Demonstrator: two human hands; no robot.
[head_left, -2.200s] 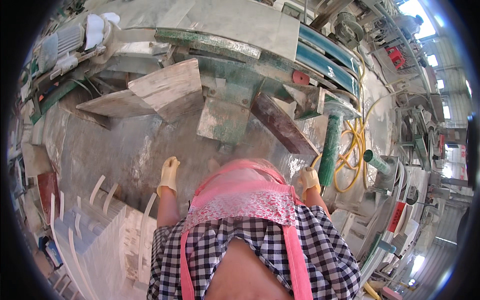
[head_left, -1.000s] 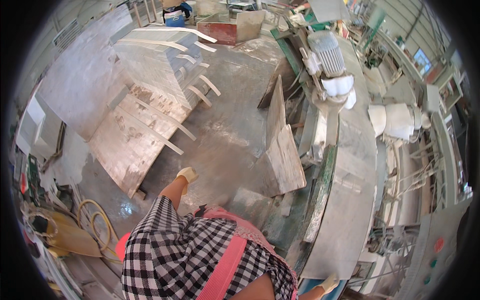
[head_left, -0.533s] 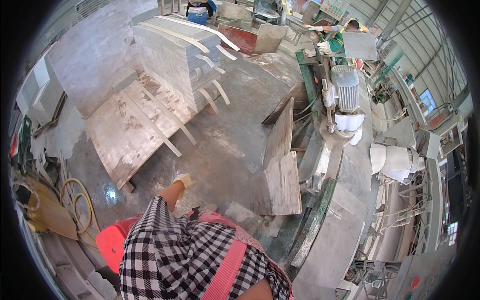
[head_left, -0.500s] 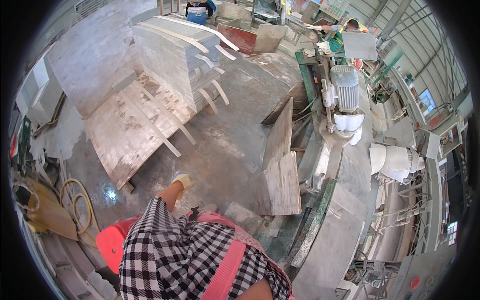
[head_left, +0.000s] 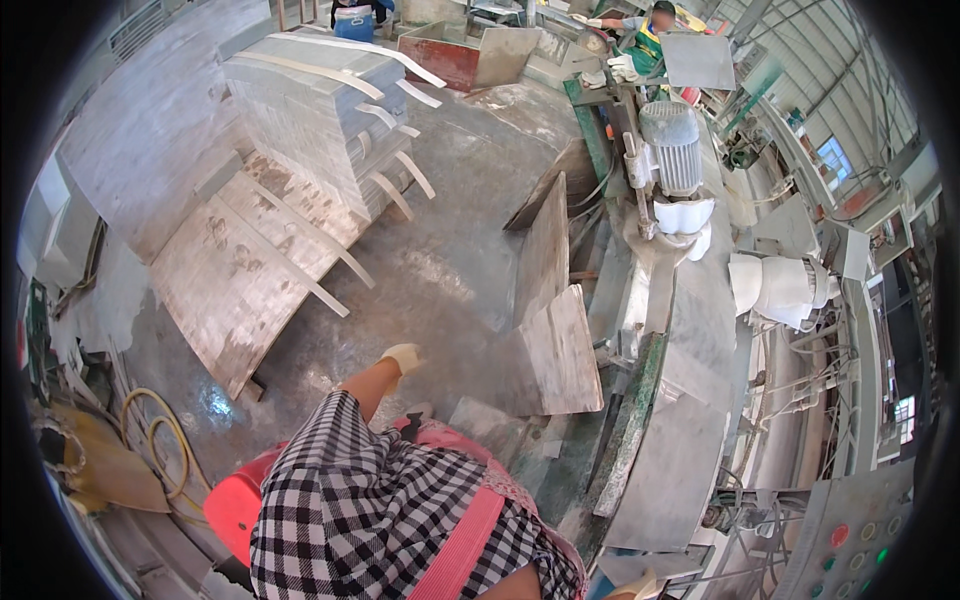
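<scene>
On my feed the left hand, pale-gloved, hangs over the floor; its fingers blur, so I cannot tell whether they are open or closed. The right hand is cut by the lower edge; grip undetermined. The grey bench top lies just beyond it, contact unconfirmed. The button panel, right of that hand, is partly lost in the dark rim.
</scene>
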